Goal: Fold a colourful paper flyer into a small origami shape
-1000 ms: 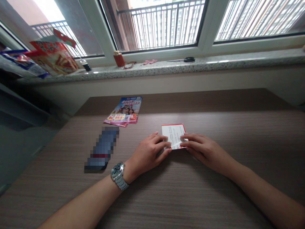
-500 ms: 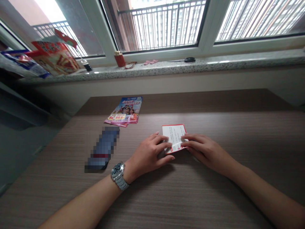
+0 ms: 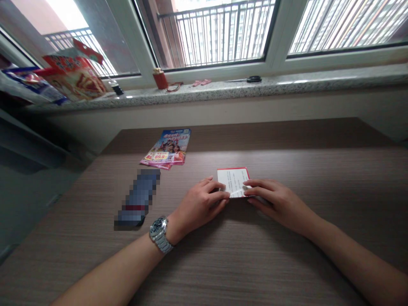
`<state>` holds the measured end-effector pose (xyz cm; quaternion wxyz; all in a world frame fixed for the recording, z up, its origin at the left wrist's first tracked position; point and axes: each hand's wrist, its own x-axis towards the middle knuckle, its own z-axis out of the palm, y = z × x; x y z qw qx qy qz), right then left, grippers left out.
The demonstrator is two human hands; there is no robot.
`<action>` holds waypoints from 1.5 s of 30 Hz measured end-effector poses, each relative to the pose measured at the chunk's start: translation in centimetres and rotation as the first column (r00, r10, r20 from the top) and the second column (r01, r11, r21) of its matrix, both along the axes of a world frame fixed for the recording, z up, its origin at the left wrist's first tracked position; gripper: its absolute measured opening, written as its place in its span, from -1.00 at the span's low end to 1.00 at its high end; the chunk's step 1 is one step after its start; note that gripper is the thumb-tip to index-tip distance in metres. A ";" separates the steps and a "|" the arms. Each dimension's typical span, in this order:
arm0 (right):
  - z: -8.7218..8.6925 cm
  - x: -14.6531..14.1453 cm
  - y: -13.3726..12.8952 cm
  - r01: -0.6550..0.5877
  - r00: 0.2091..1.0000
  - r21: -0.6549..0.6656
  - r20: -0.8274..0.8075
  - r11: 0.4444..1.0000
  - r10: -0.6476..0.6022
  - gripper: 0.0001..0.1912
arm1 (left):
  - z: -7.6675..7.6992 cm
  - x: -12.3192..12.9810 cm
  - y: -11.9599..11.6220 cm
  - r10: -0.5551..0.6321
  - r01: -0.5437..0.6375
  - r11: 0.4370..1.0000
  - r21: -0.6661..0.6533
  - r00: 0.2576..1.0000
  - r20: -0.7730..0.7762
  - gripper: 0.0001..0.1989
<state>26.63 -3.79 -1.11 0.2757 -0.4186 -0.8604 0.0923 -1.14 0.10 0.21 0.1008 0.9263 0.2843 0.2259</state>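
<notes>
A small white leaflet (image 3: 234,178) with printed lines and a red far edge lies on the wooden table in front of me. My left hand (image 3: 205,199), with a metal watch (image 3: 159,231) on its wrist, holds the near left corner, fingers on top and thumb at the near edge. At the right side, my right hand (image 3: 270,195) pinches the near corner, its fingers on the paper and its thumb low at the edge. The near edge looks folded down or under; the underside is hidden.
Colourful flyers (image 3: 170,146) lie in a stack at the back left of the table (image 3: 287,140). A blurred-out dark blue object (image 3: 138,197) is beside my left forearm. On the windowsill stand food bags (image 3: 76,76), a red lighter-like item (image 3: 160,79) and scissors (image 3: 253,79).
The leaflet's near strip with red marks has turned down out of sight, so the sheet looks shorter. My left thumb has drawn in toward the fingers at the near edge.
</notes>
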 end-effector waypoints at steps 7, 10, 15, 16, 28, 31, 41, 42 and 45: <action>0.2 0.1 0.0 0.010 0.999 -0.060 -0.042 0.998 -0.013 -0.81 | -0.1 0.0 0.0 -0.025 0.025 0.999 -0.025 1.000 0.002 -0.74; 0.5 0.0 0.0 0.009 0.997 -0.076 -0.070 0.997 -0.015 -0.81 | -0.2 -0.1 0.1 -0.027 0.027 1.000 -0.017 1.000 0.013 -0.79; 0.8 -0.2 -0.1 0.009 0.994 -0.085 -0.108 0.996 -0.018 -0.81 | -0.1 -0.2 0.2 -0.037 0.038 0.999 -0.022 0.998 0.042 -0.81; 0.7 -0.2 -0.1 0.011 0.993 -0.084 -0.115 0.996 -0.020 -0.82 | 0.0 -0.2 0.2 -0.039 0.040 0.999 -0.024 0.998 0.052 -0.81; 0.7 -0.2 0.1 -0.020 0.988 -0.101 -0.157 0.995 0.004 -0.87 | -0.1 -0.1 0.1 0.024 -0.018 0.997 -0.069 0.996 0.082 -0.89; 0.6 -0.3 0.1 -0.018 0.986 -0.117 -0.166 0.993 -0.002 -0.86 | -0.1 -0.1 0.1 0.031 -0.026 0.997 -0.070 0.996 0.079 -0.90; 0.2 -0.4 0.3 -0.001 0.984 -0.126 -0.175 0.992 -0.022 -0.89 | -0.4 0.0 0.3 0.064 -0.060 0.994 -0.094 0.997 0.038 -0.91; 0.2 -0.4 0.3 0.001 0.984 -0.128 -0.179 0.992 -0.024 -0.89 | -0.4 0.1 0.3 0.066 -0.062 0.993 -0.096 0.997 0.036 -0.91; 0.2 -0.5 0.3 0.013 0.982 -0.145 -0.187 0.989 -0.040 -0.89 | -0.4 0.1 0.4 0.072 -0.068 0.992 -0.103 0.997 0.034 -0.90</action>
